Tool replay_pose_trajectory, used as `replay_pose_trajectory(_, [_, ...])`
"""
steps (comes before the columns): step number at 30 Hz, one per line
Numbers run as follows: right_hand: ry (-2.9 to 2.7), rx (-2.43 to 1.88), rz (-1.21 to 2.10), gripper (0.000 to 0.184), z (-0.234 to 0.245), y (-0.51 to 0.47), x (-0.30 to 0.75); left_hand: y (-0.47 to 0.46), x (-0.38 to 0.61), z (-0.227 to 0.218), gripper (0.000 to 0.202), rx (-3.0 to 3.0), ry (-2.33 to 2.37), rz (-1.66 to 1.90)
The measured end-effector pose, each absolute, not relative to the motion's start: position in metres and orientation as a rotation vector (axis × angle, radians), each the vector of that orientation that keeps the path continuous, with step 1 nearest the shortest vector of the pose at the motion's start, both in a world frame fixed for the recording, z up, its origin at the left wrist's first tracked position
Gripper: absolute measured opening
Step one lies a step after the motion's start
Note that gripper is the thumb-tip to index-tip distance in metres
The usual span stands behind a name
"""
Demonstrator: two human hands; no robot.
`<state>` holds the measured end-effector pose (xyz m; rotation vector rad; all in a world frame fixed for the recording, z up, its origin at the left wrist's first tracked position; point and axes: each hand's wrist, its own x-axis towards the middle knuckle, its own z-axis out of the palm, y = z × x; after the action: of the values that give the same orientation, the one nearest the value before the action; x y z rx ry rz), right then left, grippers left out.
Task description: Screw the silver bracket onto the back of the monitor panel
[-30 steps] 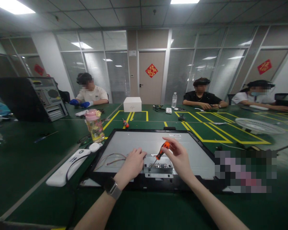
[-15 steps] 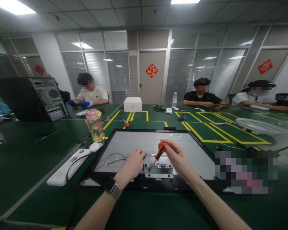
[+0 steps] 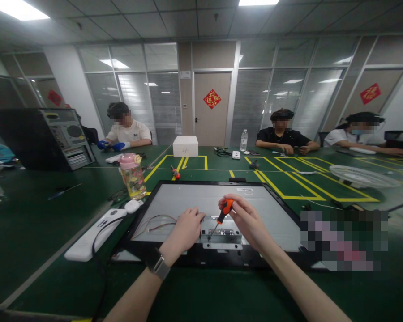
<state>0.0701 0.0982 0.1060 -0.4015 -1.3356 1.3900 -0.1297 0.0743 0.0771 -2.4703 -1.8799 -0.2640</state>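
An orange and black screwdriver (image 3: 225,211) is in my right hand (image 3: 246,217), whose fingers close round its handle. The shaft slants down to the left, its tip at the left end of a metal bracket (image 3: 221,245). My left hand (image 3: 187,228) grips the bracket's left edge with bent fingers; the thumb side is partly hidden. Under both hands lies a flat display panel (image 3: 195,197) with a grey back and black frame. Thin wires (image 3: 157,218) run across the panel just left of my left hand.
A white power strip (image 3: 94,236) with a black cable and a pink-lidded bottle (image 3: 132,176) stand left of the panel. Behind it are a small red-tipped tool (image 3: 176,173) and a white box (image 3: 185,146). A computer case (image 3: 43,138) stands far left. Several people sit across the table.
My right fingers have shifted slightly to the left round the screwdriver handle. The tip stays at the same spot on the bracket, and my left hand has not visibly moved.
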Motion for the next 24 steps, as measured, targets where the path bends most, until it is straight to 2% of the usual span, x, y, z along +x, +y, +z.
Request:
replay_pose_trajectory(5, [-1.324,-0.361,1.44,0.022,0.1081,0.0982,0.0703,0.0744,-0.1291,0.0777,0.041,-2.462,-1.892,-0.254])
replay_pose_trajectory(11, [-1.285,-0.395,1.458,0.033,0.1087,0.0962,0.069,0.0733,-0.1288,0.0793,0.041,-2.471,-1.895,-0.247])
replay_pose_trajectory(21, [-1.408,-0.444,1.322,0.032,0.1069,0.098,0.0708,0.0731,-0.1285,0.0791,0.04,-2.46,-1.902,-0.238])
replay_pose_trajectory(24, [-1.418,-0.443,1.272,0.026,0.1055,0.099,0.071,0.0731,-0.1285,0.0794,0.04,-2.465,-1.901,-0.235])
